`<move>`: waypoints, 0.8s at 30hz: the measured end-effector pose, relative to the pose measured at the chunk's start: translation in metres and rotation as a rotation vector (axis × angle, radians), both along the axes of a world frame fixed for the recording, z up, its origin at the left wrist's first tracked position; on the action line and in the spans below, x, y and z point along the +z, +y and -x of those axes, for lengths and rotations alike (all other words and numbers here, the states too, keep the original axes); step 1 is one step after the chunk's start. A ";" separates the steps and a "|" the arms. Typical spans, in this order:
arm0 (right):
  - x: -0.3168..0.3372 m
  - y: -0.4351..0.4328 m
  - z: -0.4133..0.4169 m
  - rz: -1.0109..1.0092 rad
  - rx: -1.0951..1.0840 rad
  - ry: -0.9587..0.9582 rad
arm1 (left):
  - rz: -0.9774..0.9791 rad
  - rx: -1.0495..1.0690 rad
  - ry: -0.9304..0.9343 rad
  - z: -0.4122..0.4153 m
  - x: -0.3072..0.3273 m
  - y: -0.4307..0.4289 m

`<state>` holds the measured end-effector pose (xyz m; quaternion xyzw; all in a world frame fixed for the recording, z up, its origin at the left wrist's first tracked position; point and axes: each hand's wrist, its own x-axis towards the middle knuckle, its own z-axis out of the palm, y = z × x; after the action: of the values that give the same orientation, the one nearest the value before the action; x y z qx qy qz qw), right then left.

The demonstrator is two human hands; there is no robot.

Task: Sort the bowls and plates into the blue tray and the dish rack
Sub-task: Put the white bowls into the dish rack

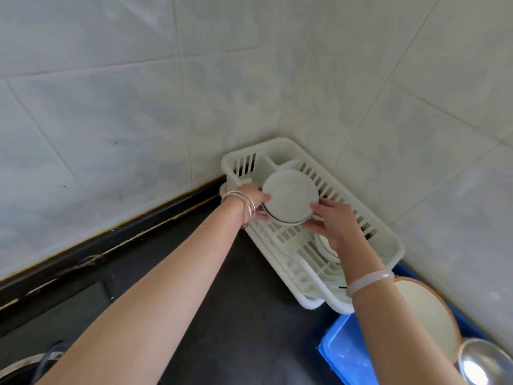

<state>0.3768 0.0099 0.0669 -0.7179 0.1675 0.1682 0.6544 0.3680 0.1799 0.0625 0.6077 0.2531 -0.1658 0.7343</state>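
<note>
A white bowl (288,197) with a dark rim line is held upside down over the far end of the white dish rack (388,245). My left hand (256,202) grips its left edge and my right hand (333,220) grips its right edge. Another white bowl (326,247) lies in the rack, partly hidden behind my right wrist. The blue tray (347,354) sits at the lower right. It holds a cream plate with a brown rim (424,315) leaning upright and a shiny metal bowl (483,362).
The rack stands in the corner of two tiled walls (138,107) on a dark counter (236,315). A metal pot edge (25,365) shows at the lower left. The blue tray touches the rack's near end.
</note>
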 end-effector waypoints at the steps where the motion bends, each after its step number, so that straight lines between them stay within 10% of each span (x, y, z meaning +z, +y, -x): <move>1: -0.005 -0.007 0.000 -0.005 -0.023 0.025 | -0.015 -0.038 0.021 -0.006 -0.003 -0.006; 24: -0.090 -0.030 0.018 0.036 -0.140 0.268 | -0.547 -0.642 0.297 -0.069 -0.056 -0.039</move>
<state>0.3592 -0.0197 -0.0234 -0.6873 0.3059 0.2136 0.6233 0.4372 0.1404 0.0065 0.7969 0.1890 -0.3977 0.4137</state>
